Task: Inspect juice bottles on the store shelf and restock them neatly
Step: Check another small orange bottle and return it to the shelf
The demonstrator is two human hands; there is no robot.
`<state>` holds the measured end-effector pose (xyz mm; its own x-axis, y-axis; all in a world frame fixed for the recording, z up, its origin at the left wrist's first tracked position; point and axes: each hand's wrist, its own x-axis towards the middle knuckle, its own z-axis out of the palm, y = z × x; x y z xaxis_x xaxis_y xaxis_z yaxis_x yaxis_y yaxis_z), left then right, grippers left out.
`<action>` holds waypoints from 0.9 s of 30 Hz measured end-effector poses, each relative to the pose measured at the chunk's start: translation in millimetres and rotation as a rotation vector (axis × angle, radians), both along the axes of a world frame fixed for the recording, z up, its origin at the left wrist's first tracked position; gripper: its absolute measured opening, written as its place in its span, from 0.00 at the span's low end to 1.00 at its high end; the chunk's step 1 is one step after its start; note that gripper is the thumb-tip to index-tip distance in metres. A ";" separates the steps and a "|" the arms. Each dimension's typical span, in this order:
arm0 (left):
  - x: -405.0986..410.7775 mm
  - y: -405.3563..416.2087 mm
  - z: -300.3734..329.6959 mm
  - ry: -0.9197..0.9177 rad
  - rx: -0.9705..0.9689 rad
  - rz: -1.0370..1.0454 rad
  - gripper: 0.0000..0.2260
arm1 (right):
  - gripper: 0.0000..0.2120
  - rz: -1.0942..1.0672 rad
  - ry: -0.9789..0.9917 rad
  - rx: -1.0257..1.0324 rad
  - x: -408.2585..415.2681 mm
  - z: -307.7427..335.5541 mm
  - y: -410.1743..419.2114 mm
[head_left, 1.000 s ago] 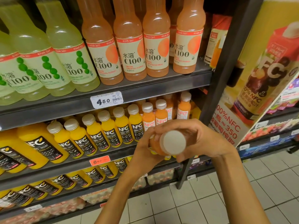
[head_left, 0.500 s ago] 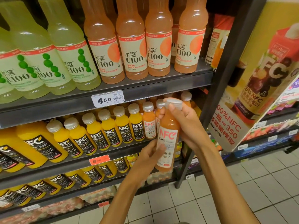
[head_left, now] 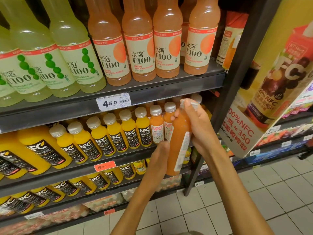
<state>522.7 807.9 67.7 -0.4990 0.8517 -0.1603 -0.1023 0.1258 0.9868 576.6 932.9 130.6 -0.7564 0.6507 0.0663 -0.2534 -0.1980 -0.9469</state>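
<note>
Shelving unit [head_left: 118,92]: three tiers of juice in view, tall C100 bottles [head_left: 138,53] above, a middle tier [head_left: 108,164] of yellow NFC bottles [head_left: 94,141] running into two orange NFC bottles [head_left: 156,131] at its right end. Step in hand, by my judgement: inspection, with return to stock not yet begun. The held orange bottle [head_left: 178,141] is upright in front of the middle tier, just right of the two orange ones and clear of the shelf board, its label turned toward the right so that only the label's edge faces the camera. Next move, as judged: turn the label forward, then set the bottle into the orange row at the right end, base flat and face aligned with its neighbours; the space behind it is hidden, so room there cannot be confirmed. Right hand [head_left: 198,126]: raised, fingers curled round the neck and shoulder, thumb lying near the white cap [head_left: 189,103]. Left hand [head_left: 159,158]: lower, fingers wrapped on the lower body from the left; its fingertips are hidden behind the bottle.
</note>
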 end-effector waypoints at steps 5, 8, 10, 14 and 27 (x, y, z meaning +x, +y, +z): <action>-3.5 0.4 -2.2 -0.025 0.081 0.005 0.27 | 0.23 0.095 0.050 -0.105 5.1 1.5 2.4; -5.0 -5.8 -3.6 -0.366 0.108 -0.148 0.33 | 0.23 0.150 0.135 -0.209 3.7 3.0 1.9; -1.6 -7.3 -6.0 -0.511 0.132 -0.276 0.33 | 0.22 0.187 0.193 -0.271 1.4 2.1 0.1; 0.6 0.1 -7.0 -0.320 0.019 -0.138 0.31 | 0.19 0.131 0.122 -0.136 3.4 0.8 0.0; -2.8 5.9 -9.2 -0.482 0.140 -0.195 0.33 | 0.14 0.082 0.038 -0.073 4.1 2.4 13.6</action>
<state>519.9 813.8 58.6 -0.2276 0.9508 -0.2102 -0.5354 0.0582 0.8426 580.7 946.5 133.0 -0.8053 0.5907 0.0512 -0.2693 -0.2874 -0.9192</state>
